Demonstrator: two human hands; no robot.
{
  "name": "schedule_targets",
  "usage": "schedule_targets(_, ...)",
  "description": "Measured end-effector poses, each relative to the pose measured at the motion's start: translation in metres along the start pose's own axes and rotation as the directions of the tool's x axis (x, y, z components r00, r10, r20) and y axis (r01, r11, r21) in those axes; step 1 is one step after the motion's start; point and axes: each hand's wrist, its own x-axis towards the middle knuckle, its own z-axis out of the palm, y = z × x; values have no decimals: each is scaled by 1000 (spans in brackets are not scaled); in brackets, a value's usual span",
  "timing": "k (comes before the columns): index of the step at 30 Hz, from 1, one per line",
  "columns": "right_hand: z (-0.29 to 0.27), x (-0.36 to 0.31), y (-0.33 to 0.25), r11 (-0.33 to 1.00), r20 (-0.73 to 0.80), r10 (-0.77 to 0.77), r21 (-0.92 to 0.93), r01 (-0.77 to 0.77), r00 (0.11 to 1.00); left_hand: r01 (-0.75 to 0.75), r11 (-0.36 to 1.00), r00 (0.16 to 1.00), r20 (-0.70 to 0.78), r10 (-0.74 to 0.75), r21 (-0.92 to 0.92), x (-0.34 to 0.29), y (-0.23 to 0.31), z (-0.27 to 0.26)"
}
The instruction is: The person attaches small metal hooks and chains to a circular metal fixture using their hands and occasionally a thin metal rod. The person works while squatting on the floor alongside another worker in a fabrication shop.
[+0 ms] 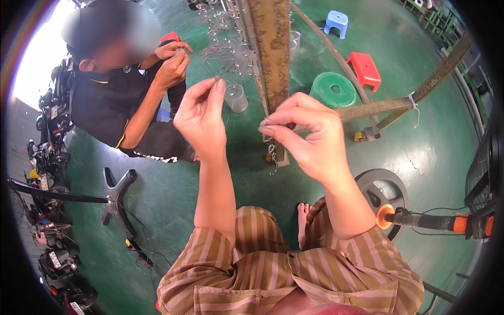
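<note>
Both my hands are raised in front of a rusty metal post [269, 52], one on either side of it. My left hand [203, 121] is closed in a pinch, thumb against index finger. My right hand [315, 137] pinches too, its fingertips close to the lower part of the post. Whatever sits in either pinch is too small to make out. Behind the left hand hangs a cluster of small shiny pieces on thin wires [228, 42]. A clear plastic cup [236, 98] stands beyond that hand. A short metal chain [272, 152] dangles at the post's foot.
At the left a person in dark clothes [113, 105] sits with both hands raised. A green round stool [328, 90], a red stool [364, 71] and a blue stool [336, 22] stand beyond. Fan bases [400, 184] flank me. Motorbikes [55, 262] line the left edge.
</note>
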Motion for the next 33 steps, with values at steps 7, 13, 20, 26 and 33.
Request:
schedule_targets(7, -15, 1, -12, 1000, 37, 5, 26, -6, 999, -46, 987, 992, 124, 27, 157, 12, -95, 21)
schedule_targets(13, -24, 0, -19, 999, 11, 31, 3, -31, 999, -257, 914, 963, 165, 214, 315, 16, -125, 56)
schedule_targets(20, -26, -1, -18, 999, 1, -13, -38, 13, 1000, -321, 826, 946, 112, 305, 462, 23, -145, 65)
schedule_targets(26, -24, 0, -14, 998, 8, -30, -62, 31, 1000, -290, 809, 952, 71, 296, 512, 28, -152, 67)
schedule_targets(33, -22, 0, -14, 998, 10, -23, -57, 24, 1000, -264, 826, 962, 76, 262, 498, 33, -151, 64)
